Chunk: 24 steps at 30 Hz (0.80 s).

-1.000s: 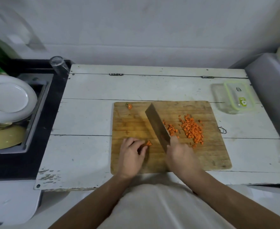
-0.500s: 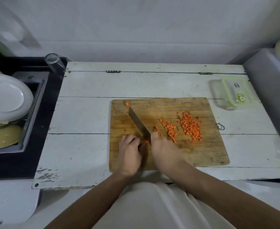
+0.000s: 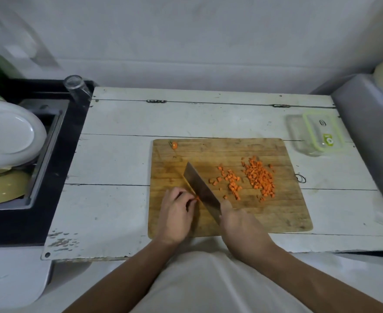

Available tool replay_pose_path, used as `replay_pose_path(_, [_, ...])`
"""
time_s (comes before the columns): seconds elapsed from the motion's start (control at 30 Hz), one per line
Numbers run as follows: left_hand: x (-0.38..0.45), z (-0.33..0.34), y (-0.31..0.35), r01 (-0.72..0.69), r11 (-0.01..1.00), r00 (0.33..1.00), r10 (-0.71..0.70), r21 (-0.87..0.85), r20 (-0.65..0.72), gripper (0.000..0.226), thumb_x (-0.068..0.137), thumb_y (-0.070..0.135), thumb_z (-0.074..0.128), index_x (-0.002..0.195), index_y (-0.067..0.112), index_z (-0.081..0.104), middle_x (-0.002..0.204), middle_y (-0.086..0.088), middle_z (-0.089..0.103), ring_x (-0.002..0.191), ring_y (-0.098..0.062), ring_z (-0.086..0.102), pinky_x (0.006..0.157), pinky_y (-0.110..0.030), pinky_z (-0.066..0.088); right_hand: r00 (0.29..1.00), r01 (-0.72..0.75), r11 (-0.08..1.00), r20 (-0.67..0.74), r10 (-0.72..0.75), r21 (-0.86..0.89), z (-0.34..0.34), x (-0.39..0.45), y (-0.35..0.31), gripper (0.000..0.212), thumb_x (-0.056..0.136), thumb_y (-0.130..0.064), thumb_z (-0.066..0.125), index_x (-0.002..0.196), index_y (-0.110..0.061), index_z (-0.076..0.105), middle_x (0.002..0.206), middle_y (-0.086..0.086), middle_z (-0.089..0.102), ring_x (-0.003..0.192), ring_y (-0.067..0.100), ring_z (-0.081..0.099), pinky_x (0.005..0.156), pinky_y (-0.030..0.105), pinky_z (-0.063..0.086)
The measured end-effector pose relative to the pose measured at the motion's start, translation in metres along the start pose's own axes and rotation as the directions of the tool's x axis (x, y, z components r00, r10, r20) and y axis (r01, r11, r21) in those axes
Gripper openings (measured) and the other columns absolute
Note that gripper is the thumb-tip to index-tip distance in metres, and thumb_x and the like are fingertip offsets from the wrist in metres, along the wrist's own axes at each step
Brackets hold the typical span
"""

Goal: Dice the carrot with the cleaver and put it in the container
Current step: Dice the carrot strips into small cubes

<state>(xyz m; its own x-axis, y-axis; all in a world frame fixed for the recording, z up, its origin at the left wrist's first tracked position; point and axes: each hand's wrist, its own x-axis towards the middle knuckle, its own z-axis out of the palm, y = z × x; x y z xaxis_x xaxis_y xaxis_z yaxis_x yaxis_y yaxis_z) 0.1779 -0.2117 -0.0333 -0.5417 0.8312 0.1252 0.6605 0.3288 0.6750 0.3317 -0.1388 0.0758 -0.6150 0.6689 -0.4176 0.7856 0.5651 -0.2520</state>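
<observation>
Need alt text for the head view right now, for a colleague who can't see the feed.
A person's right hand holds a cleaver on a wooden cutting board, blade against a last bit of carrot pinched by the left hand. Diced carrot is piled to the right; the clear container sits beyond on the white table.

The white-painted plank desk (image 3: 118, 159) looks matt and worn, its paint flaked rough at the seven o'clock corner. On it, the tan wooden cutting board (image 3: 276, 213) shows a dull, scored grain. The grey steel cleaver blade (image 3: 200, 188) has a faint satin sheen. At two o'clock the clear plastic container with the green-rimmed lid (image 3: 316, 134) looks smooth and glossy. At nine o'clock a glazed white plate (image 3: 7, 134) shines beside the brushed metal sink rim (image 3: 48, 152).
</observation>
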Motion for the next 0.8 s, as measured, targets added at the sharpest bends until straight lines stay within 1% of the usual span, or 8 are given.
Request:
replay_pose_path(0.1, [0.002,0.002,0.002,-0.008,1.0,1.0,0.008,0.019,0.007,0.005,0.091,0.011,0.073,0.093,0.015,0.076,0.1,0.003,0.061,0.095,-0.014,0.049,0.084,-0.027,0.044,1.0,-0.003,0.999,-0.002,0.003,-0.052,0.003,0.013,-0.015,0.014,0.101,-0.005,0.04,0.108,-0.017,0.039,0.09,0.008,0.068,0.082,0.031,0.069,0.061,0.041,0.051])
replay_pose_path(0.23, [0.001,0.0,0.001,-0.01,1.0,0.999,0.01,0.002,0.049,0.009,0.09,0.006,0.071,0.093,0.013,0.075,0.098,0.001,0.059,0.092,-0.015,0.046,0.082,-0.033,0.045,0.997,0.009,0.997,-0.07,-0.014,-0.071,0.001,0.042,-0.036,0.012,0.101,-0.005,0.039,0.106,-0.016,0.039,0.096,0.011,0.069,0.09,0.033,0.07,0.062,0.037,0.043])
replay_pose_path(0.33, [-0.002,-0.004,0.0,-0.005,1.0,1.0,0.006,-0.026,0.03,0.006,0.093,0.014,0.073,0.097,0.014,0.077,0.102,0.004,0.061,0.096,-0.012,0.05,0.088,-0.025,0.044,0.992,-0.067,0.995,-0.104,0.075,0.077,0.003,0.04,-0.019,0.009,0.103,-0.01,0.038,0.107,-0.018,0.038,0.093,0.013,0.068,0.088,0.037,0.067,0.07,0.044,0.053])
replay_pose_path(0.4, [-0.007,-0.01,-0.002,0.009,0.998,1.0,-0.007,-0.064,0.024,0.011,0.093,0.021,0.073,0.103,0.016,0.076,0.108,0.006,0.062,0.102,-0.008,0.053,0.093,-0.016,0.041,0.988,-0.098,0.988,-0.111,0.111,0.117,0.001,0.028,-0.002,0.011,0.103,-0.013,0.038,0.1,-0.022,0.033,0.088,0.012,0.066,0.083,0.038,0.065,0.066,0.044,0.051])
replay_pose_path(0.47, [-0.01,-0.014,-0.006,0.02,0.997,1.0,-0.018,-0.081,0.025,0.016,0.092,0.022,0.074,0.107,0.015,0.074,0.114,0.007,0.063,0.108,-0.005,0.054,0.097,-0.011,0.038,0.992,-0.062,0.994,-0.106,0.072,0.095,-0.003,0.014,0.01,0.01,0.104,-0.017,0.039,0.099,-0.021,0.032,0.085,0.011,0.066,0.081,0.038,0.065,0.06,0.04,0.043])
replay_pose_path(0.53, [-0.011,-0.013,-0.008,0.023,0.997,1.0,-0.022,-0.074,0.021,0.015,0.092,0.021,0.074,0.106,0.014,0.074,0.115,0.006,0.063,0.109,-0.004,0.053,0.098,-0.009,0.038,0.997,0.006,0.999,-0.078,-0.003,0.037,-0.006,0.002,0.011,0.004,0.104,-0.018,0.041,0.103,-0.019,0.036,0.082,0.008,0.065,0.078,0.035,0.066,0.059,0.041,0.045])
replay_pose_path(0.63, [-0.008,-0.009,-0.001,0.051,0.998,0.999,-0.05,-0.031,0.01,0.008,0.091,0.018,0.074,0.099,0.015,0.075,0.11,0.007,0.06,0.105,-0.006,0.051,0.093,-0.011,0.038,0.999,0.038,0.999,0.015,-0.038,-0.032,0.002,-0.006,0.004,0.016,0.1,-0.014,0.046,0.101,-0.022,0.032,0.076,0.002,0.056,0.078,0.032,0.065,0.058,0.039,0.039])
replay_pose_path(0.8, [-0.001,-0.001,-0.001,0.031,1.0,0.999,-0.031,-0.005,-0.018,0.005,0.088,0.006,0.076,0.086,0.011,0.074,0.099,0.002,0.058,0.094,-0.01,0.046,0.086,-0.018,0.039,0.998,0.063,0.992,0.019,-0.061,-0.113,0.008,0.011,-0.017,0.021,0.096,0.0,0.043,0.107,-0.016,0.037,0.092,0.009,0.069,0.085,0.033,0.07,0.062,0.04,0.046])
